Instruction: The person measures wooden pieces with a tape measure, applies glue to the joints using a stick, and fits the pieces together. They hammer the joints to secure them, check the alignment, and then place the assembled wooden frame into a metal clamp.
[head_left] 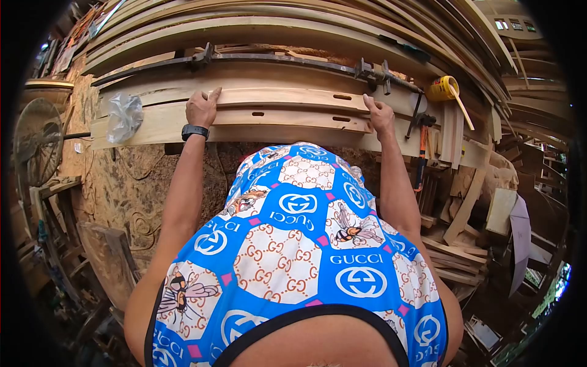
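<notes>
Two slotted wooden pieces lie side by side on the plank bench in front of me. The far slotted wooden piece (281, 96) has a mortise near its right end; the near slotted wooden piece (287, 118) shows two slots. My left hand (202, 109), with a dark watch on the wrist, is closed at the left end of the far piece. My right hand (380, 115) is closed at its right end, thumb on the edge. The fingers' undersides are hidden. Just behind lies a long metal bar clamp (281, 59).
A yellow tub (441, 89) with a stick stands at the right, near an orange-handled tool (422, 144). A clear plastic bag (124, 117) lies on the left planks. Long boards (257, 29) are stacked behind the clamp. A round fan (40, 142) stands far left.
</notes>
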Available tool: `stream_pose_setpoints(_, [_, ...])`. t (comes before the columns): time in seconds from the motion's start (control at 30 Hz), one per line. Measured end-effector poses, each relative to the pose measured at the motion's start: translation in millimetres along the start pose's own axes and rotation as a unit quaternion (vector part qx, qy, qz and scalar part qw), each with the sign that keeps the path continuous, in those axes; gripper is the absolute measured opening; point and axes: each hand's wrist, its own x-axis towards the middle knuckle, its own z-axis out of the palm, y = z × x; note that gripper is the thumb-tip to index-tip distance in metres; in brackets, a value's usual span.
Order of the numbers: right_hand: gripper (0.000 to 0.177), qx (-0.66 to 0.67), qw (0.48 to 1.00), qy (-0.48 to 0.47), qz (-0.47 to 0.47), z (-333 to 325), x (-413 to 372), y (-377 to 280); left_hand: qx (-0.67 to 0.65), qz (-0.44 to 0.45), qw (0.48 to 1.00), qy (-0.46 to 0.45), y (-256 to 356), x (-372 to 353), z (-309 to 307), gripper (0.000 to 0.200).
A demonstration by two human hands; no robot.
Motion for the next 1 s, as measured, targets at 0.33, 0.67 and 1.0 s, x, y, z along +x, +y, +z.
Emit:
stream_pose_setpoints(0.33, [0.074,0.085,0.996,-0.018,0.001,7.7,2.0,33.7,-0.020,-0.006,0.999,-0.028,4.5,-8.2,6.6,0.064])
stream_pose_setpoints(0.67, [0.059,0.080,0.997,-0.016,-0.016,3.6,8.7,38.6,-0.078,0.059,0.995,-0.011,7.9,-20.1,0.3,0.069])
stream_pose_setpoints(1.0, [0.083,0.019,0.997,-0.016,-0.070,-15.1,3.0,22.3,0.059,0.065,0.996,-0.005,31.2,-13.3,-3.3,0.067])
